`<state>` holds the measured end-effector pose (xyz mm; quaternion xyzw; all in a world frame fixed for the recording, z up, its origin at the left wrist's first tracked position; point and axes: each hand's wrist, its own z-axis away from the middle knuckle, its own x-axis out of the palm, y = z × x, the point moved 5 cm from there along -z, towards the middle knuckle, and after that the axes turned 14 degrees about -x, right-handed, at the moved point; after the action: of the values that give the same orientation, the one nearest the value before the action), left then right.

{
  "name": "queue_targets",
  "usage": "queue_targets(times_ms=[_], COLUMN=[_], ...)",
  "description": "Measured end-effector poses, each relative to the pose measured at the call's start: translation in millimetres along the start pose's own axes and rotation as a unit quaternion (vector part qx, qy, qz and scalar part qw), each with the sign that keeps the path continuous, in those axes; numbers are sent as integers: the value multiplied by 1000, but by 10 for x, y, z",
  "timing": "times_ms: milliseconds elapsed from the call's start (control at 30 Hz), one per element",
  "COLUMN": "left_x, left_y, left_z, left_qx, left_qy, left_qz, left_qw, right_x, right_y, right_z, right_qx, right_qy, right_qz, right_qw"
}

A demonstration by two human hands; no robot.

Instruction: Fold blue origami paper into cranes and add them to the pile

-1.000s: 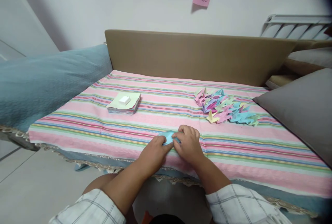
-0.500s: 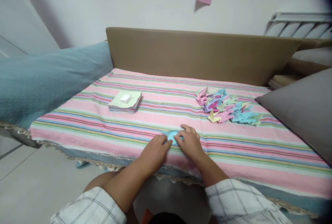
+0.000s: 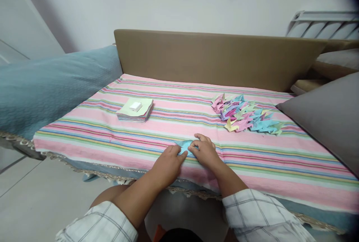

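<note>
Between my two hands a piece of folded light-blue paper [image 3: 185,147] lies on the striped cloth [image 3: 179,103], close to its front edge. My left hand [image 3: 168,161] grips the paper's left and near side, thumb pointing inward. On the paper's right side, the thumb and curled forefinger of my right hand [image 3: 206,151] pinch it, while its other fingers stick out to the back. Parts of the paper are covered by my fingertips. Several folded paper cranes [image 3: 246,115] in pink, blue, purple, yellow and green are heaped to the back right.
A stack of square paper [image 3: 131,114], topped by a small white block [image 3: 135,106], stands at the left. Behind the cloth rises a brown backrest [image 3: 207,58]. A grey cushion [image 3: 328,115] borders the right side, and a blue-covered armrest [image 3: 61,77] the left.
My left thumb has shifted slightly right along the blue paper. Both hands otherwise keep their hold. The view has tipped a little, so the pink wall note is mostly out of frame.
</note>
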<state>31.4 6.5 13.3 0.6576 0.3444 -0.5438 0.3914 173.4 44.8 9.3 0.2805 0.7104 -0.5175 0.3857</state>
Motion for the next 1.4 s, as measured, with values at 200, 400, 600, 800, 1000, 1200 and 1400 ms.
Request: queue_targets(times_ms=[200, 400, 600, 800, 1000, 1200, 1400], left_x=[14, -1, 17, 13, 2, 2, 2], left_y=[-13, -10, -10, -14, 1, 8, -2], left_z=[-2, -5, -7, -6, -1, -4, -5], left_qx=[4, -6, -4, -4, -15, -15, -23], left_qy=[-14, -23, -23, -20, -17, -18, -28], left_qz=[-2, 24, -6, -1, -2, 1, 23], left_qw=[1000, 999, 1000, 1000, 1000, 1000, 999], right_x=[-6, -172, -179, -104, -111, -119, -125], right_y=[11, 165, 349, 288, 253, 227, 224], right_z=[3, 39, 110, 104, 95, 89, 88], right_qx=[-7, -67, -33, 8, 39, 52, 50], right_qy=[1, 77, 35, 7, -6, -12, -16], right_qz=[-18, -141, -89, -22, -19, -35, -37], right_qw=[1000, 985, 995, 1000, 999, 998, 998])
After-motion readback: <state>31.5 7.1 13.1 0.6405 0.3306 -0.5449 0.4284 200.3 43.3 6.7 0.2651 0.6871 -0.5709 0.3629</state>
